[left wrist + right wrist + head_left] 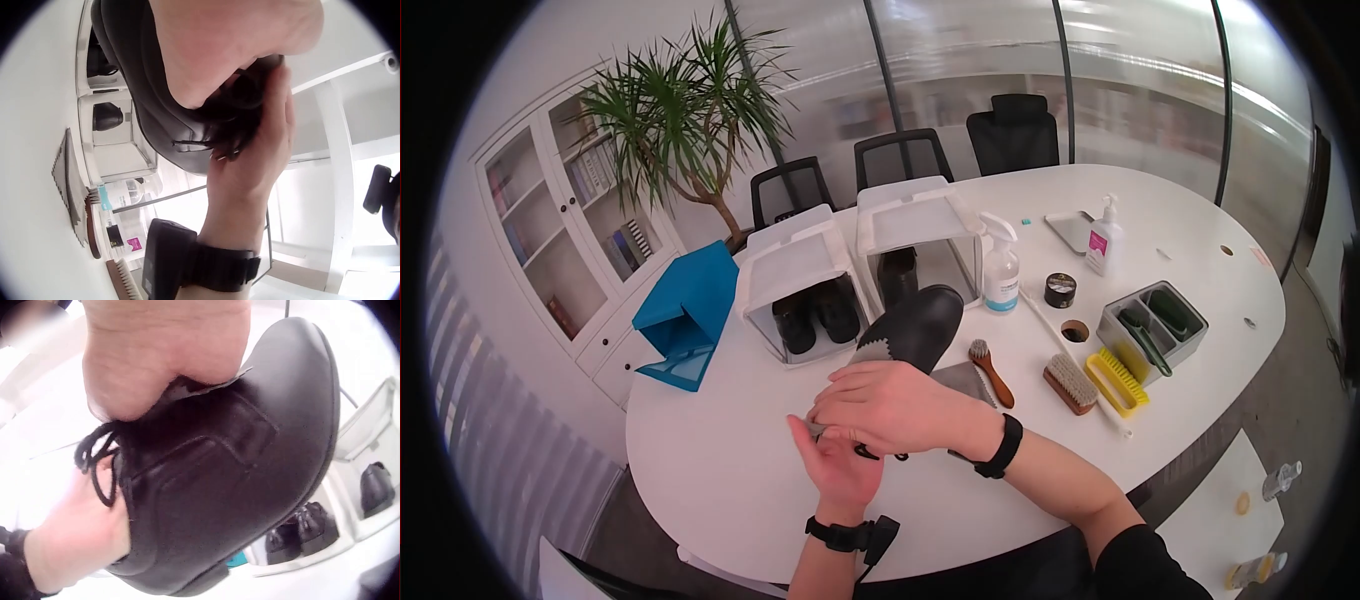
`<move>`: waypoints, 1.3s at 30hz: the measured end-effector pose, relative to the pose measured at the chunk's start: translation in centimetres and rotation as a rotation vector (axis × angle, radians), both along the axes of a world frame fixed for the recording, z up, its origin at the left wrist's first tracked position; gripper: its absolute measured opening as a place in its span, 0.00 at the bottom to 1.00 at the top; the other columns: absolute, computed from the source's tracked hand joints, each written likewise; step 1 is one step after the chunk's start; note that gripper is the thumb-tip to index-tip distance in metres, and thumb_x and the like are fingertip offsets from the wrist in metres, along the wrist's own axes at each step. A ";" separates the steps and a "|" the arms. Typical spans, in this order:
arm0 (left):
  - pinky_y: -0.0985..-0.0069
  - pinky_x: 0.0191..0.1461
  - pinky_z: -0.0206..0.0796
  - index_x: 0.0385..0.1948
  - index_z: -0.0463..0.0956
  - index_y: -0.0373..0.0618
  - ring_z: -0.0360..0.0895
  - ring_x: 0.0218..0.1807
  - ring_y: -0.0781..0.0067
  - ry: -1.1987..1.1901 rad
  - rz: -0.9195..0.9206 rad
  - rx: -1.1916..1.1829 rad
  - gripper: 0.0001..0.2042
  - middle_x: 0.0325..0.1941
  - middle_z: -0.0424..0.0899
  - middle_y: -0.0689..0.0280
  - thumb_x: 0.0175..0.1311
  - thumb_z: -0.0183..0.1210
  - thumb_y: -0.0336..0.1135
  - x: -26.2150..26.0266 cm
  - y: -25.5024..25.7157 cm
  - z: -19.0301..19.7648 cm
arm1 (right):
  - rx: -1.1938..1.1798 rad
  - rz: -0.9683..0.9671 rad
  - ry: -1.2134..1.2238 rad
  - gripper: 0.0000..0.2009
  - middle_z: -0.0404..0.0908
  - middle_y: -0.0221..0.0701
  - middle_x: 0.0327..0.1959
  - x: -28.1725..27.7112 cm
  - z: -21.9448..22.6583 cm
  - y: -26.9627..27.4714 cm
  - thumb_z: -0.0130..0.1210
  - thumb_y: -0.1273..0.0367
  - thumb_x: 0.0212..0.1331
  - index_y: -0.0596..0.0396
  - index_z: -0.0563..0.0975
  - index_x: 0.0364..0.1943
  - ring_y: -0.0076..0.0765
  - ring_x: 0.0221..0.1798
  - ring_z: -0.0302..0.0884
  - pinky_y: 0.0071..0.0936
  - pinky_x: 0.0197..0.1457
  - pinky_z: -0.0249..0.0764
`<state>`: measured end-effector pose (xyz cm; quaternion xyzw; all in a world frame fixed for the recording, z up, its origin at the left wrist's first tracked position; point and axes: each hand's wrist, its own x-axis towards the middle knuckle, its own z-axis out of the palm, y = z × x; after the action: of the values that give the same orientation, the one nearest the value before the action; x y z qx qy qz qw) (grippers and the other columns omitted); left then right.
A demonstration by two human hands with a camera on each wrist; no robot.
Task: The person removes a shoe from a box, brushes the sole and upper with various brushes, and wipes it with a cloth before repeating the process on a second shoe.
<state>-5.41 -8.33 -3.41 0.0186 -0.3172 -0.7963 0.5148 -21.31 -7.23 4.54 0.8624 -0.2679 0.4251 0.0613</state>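
Observation:
A black lace-up shoe [920, 325] is held above the table, toe pointing up and away. My left hand [845, 475] grips it at the opening, palm partly turned up; in the left wrist view that hand [250, 159] is beside the laces [194, 145], some fingers hidden. My right hand [890, 405] lies over the shoe's upper with a grey zigzag-edged cloth [872, 352] under it. In the right wrist view the cloth's edge [219, 389] shows beneath the right hand [165, 356], against the shoe [212, 481]. The right fingertips are hidden there.
Two white boxes [760, 272] holding black shoes stand behind, with a blue folder-like box [685, 300] at left. Rightward are a spray bottle [1001, 270], another grey cloth [965, 380], a wooden-handled brush [994, 380], a yellow brush [1118, 385], a black jar [1060, 290] and a metal container [1125, 335].

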 end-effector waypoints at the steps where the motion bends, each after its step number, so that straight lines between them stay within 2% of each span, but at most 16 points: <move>1: 0.66 0.75 0.60 0.69 0.69 0.44 0.70 0.73 0.68 0.069 -0.135 -0.208 0.37 0.69 0.77 0.68 0.79 0.34 0.69 0.4 -1.0 -0.5 | -0.026 0.039 0.013 0.08 0.88 0.29 0.43 -0.1 0.2 0.0 0.60 0.65 0.64 0.52 0.84 0.41 0.39 0.51 0.86 0.34 0.64 0.80; 2: 0.66 0.75 0.60 0.70 0.69 0.43 0.70 0.73 0.67 0.140 -0.269 -0.416 0.37 0.71 0.76 0.67 0.79 0.35 0.69 0.5 -1.6 -0.7 | -0.026 0.038 0.017 0.08 0.88 0.29 0.43 -0.3 0.2 -0.1 0.60 0.65 0.64 0.52 0.84 0.41 0.39 0.51 0.86 0.34 0.64 0.80; 3: 0.66 0.75 0.60 0.70 0.69 0.43 0.70 0.73 0.67 0.146 -0.267 -0.419 0.37 0.71 0.76 0.67 0.79 0.35 0.69 0.3 -1.2 -0.7 | -0.014 -0.030 0.037 0.09 0.88 0.30 0.44 -0.9 0.3 -0.3 0.61 0.65 0.64 0.53 0.84 0.42 0.39 0.53 0.86 0.36 0.67 0.79; 5: 0.65 0.76 0.61 0.69 0.69 0.40 0.71 0.73 0.65 0.019 -0.026 -0.044 0.35 0.72 0.76 0.63 0.79 0.40 0.64 -0.2 0.2 -0.6 | -0.017 -0.109 0.047 0.09 0.89 0.31 0.46 -2.4 0.5 -1.1 0.63 0.66 0.63 0.53 0.83 0.43 0.39 0.56 0.85 0.39 0.72 0.77; 14: 0.68 0.71 0.68 0.68 0.68 0.32 0.76 0.68 0.65 -0.168 0.109 -0.139 0.24 0.69 0.78 0.56 0.81 0.52 0.42 -0.5 0.1 -0.2 | -0.191 -0.321 -0.100 0.06 0.88 0.32 0.44 -6.6 0.7 -2.4 0.61 0.72 0.60 0.52 0.79 0.40 0.39 0.60 0.84 0.40 0.75 0.73; 16: 0.69 0.70 0.69 0.68 0.68 0.31 0.77 0.68 0.66 -0.180 0.148 -0.124 0.24 0.69 0.78 0.57 0.81 0.51 0.41 -0.6 0.3 0.2 | -0.321 -0.666 -0.130 0.04 0.88 0.37 0.45 -8.8 0.6 -2.9 0.59 0.72 0.65 0.53 0.79 0.41 0.44 0.56 0.85 0.43 0.66 0.80; 17: 0.70 0.70 0.70 0.68 0.68 0.31 0.77 0.68 0.67 -0.188 0.184 -0.104 0.24 0.69 0.78 0.57 0.82 0.51 0.41 -0.7 0.4 0.4 | -0.324 -0.663 -0.128 0.04 0.88 0.37 0.45 -9.6 0.6 -2.5 0.59 0.72 0.65 0.53 0.79 0.41 0.44 0.56 0.85 0.43 0.66 0.80; 19: 0.66 0.76 0.63 0.71 0.66 0.31 0.72 0.73 0.63 -0.165 0.169 -0.101 0.25 0.72 0.74 0.55 0.83 0.48 0.43 -0.5 -0.3 0.3 | -0.093 -0.973 -0.447 0.05 0.87 0.42 0.45 -10.4 1.9 -1.4 0.57 0.70 0.70 0.56 0.80 0.44 0.49 0.53 0.86 0.44 0.53 0.83; 20: 0.63 0.82 0.56 0.73 0.63 0.31 0.67 0.77 0.60 -0.152 0.149 -0.096 0.27 0.76 0.71 0.53 0.84 0.44 0.46 -0.3 -0.6 0.3 | -0.097 -0.971 -0.445 0.05 0.87 0.42 0.45 -10.3 2.4 -0.8 0.57 0.70 0.70 0.56 0.80 0.44 0.49 0.53 0.86 0.44 0.53 0.83; 22: 0.62 0.82 0.55 0.73 0.63 0.31 0.66 0.78 0.59 -0.107 0.122 -0.077 0.27 0.77 0.70 0.53 0.84 0.44 0.45 -0.3 -0.5 0.9 | 0.173 -1.001 -0.649 0.09 0.87 0.46 0.46 -8.7 4.6 1.7 0.57 0.67 0.73 0.57 0.82 0.47 0.51 0.51 0.87 0.45 0.44 0.82; 25: 0.60 0.83 0.54 0.73 0.63 0.31 0.66 0.78 0.57 -0.031 0.047 -0.004 0.26 0.77 0.70 0.54 0.84 0.44 0.43 -0.6 0.1 1.3 | -0.233 -0.582 -0.646 0.09 0.86 0.46 0.52 -6.4 3.4 -0.3 0.58 0.68 0.71 0.54 0.83 0.49 0.54 0.58 0.84 0.42 0.60 0.79; 27: 0.59 0.83 0.54 0.73 0.63 0.32 0.66 0.78 0.57 0.003 0.005 0.039 0.26 0.77 0.70 0.54 0.84 0.44 0.42 -0.5 0.2 1.5 | -0.102 -0.518 -0.449 0.14 0.79 0.43 0.64 -4.2 2.5 -0.6 0.62 0.69 0.66 0.55 0.80 0.54 0.58 0.74 0.69 0.48 0.75 0.67; 31: 0.60 0.82 0.58 0.71 0.67 0.33 0.70 0.76 0.57 0.077 0.000 0.121 0.25 0.74 0.74 0.54 0.83 0.44 0.43 0.1 -0.1 1.3 | -0.098 -0.453 -0.480 0.22 0.70 0.41 0.73 -2.2 0.9 -0.7 0.61 0.72 0.64 0.55 0.76 0.63 0.61 0.78 0.62 0.52 0.77 0.65; 34: 0.60 0.80 0.60 0.67 0.71 0.34 0.74 0.72 0.58 0.168 -0.015 0.179 0.24 0.71 0.78 0.54 0.83 0.45 0.44 0.4 -0.6 1.2 | -0.204 -0.475 -0.213 0.21 0.72 0.37 0.72 -2.4 0.4 -0.8 0.59 0.74 0.64 0.54 0.77 0.62 0.58 0.78 0.63 0.51 0.79 0.63; 37: 0.63 0.77 0.65 0.66 0.73 0.36 0.77 0.70 0.61 0.235 0.006 0.189 0.24 0.69 0.80 0.57 0.83 0.45 0.46 1.5 -1.5 0.2 | 0.018 -0.118 -0.025 0.20 0.75 0.31 0.72 -1.7 -1.1 -0.6 0.58 0.73 0.67 0.50 0.78 0.63 0.47 0.80 0.63 0.51 0.84 0.56; 39: 0.68 0.72 0.70 0.65 0.74 0.41 0.78 0.69 0.66 0.258 0.016 0.133 0.22 0.66 0.82 0.62 0.83 0.46 0.48 1.8 -1.5 0.6 | 0.052 -0.058 -0.043 0.19 0.75 0.30 0.72 -0.3 -2.3 0.2 0.58 0.72 0.67 0.49 0.78 0.63 0.45 0.79 0.64 0.51 0.84 0.57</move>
<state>-3.64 -9.83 -2.82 -0.0473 -0.1948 -0.8072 0.5553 -21.66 -7.06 2.25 0.8463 -0.3051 0.4343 0.0453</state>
